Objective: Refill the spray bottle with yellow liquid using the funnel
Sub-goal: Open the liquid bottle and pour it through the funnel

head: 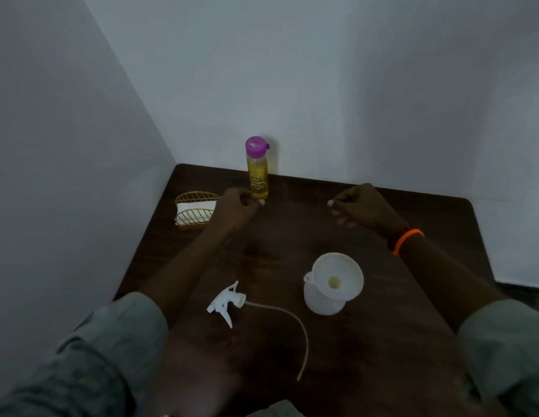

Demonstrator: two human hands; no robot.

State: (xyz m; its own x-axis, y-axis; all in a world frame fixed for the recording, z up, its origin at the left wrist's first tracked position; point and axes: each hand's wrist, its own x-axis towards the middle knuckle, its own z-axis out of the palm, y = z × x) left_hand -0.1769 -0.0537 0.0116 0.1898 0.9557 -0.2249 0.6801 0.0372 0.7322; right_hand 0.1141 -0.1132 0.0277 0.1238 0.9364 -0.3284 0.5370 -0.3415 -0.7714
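my left hand sits loosely curled on the dark table, its fingers just beside the base of the yellow liquid bottle but not around it, holding nothing; i judge it is placed there to take that bottle next. my right hand is also half curled and empty, well apart to the right, free to work the purple cap, which is on. the funnel already stands in the neck of the white spray bottle near me, so the mouth is ready for pouring. the spray trigger head lies on its side to the left with its dip tube curling toward me, out of the pouring path. a gold wire holder with something white in it stands left of my hand, near the wall, crowding the lift a little
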